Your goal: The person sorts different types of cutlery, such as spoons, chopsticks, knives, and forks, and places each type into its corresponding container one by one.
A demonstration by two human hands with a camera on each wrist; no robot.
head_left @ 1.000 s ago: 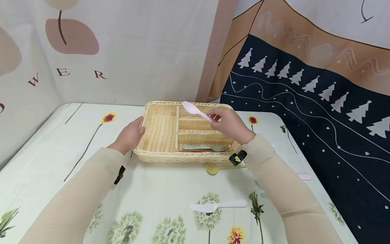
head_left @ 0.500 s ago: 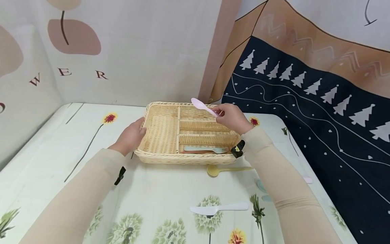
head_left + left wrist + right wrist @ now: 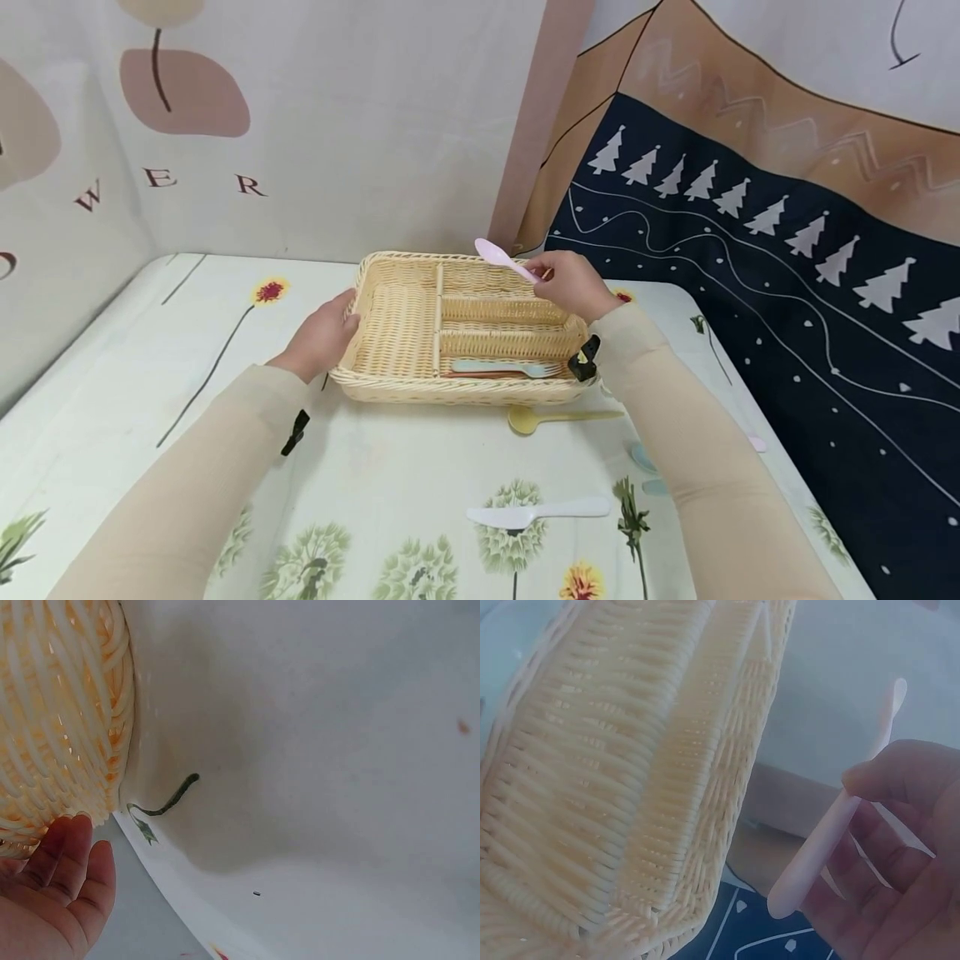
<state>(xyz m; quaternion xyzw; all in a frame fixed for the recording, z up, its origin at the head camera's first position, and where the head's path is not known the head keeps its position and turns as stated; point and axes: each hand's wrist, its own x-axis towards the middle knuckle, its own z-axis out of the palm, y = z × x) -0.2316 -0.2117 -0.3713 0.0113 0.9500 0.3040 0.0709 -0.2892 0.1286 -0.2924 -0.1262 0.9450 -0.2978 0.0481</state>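
Observation:
A wicker cutlery basket (image 3: 397, 317) with dividers stands at the back of the table. My left hand (image 3: 318, 333) grips its left end; in the left wrist view the fingertips (image 3: 79, 817) meet the outer weave. Between thumb and fingers, my right hand (image 3: 573, 287) pinches a pink plastic spoon (image 3: 497, 255) by its handle. The spoon's bowl points left, over the back right compartment. In the right wrist view the spoon handle (image 3: 814, 859) sticks out past the thumb, beside the basket wall. A light blue fork (image 3: 510, 367) lies in the front compartment with an orange-brown utensil (image 3: 480, 375).
A yellow spoon (image 3: 525, 419) lies just in front of the basket, and a pale lilac knife (image 3: 540, 512) nearer me. Light blue pieces (image 3: 655, 486) and a pink end (image 3: 757, 443) show beside my right sleeve, partly hidden. Cloth backdrops (image 3: 337, 125) rise behind the table.
My right hand has shifted right and slightly up with the pink spoon, mostly in the first half second. My left hand has stayed on the basket.

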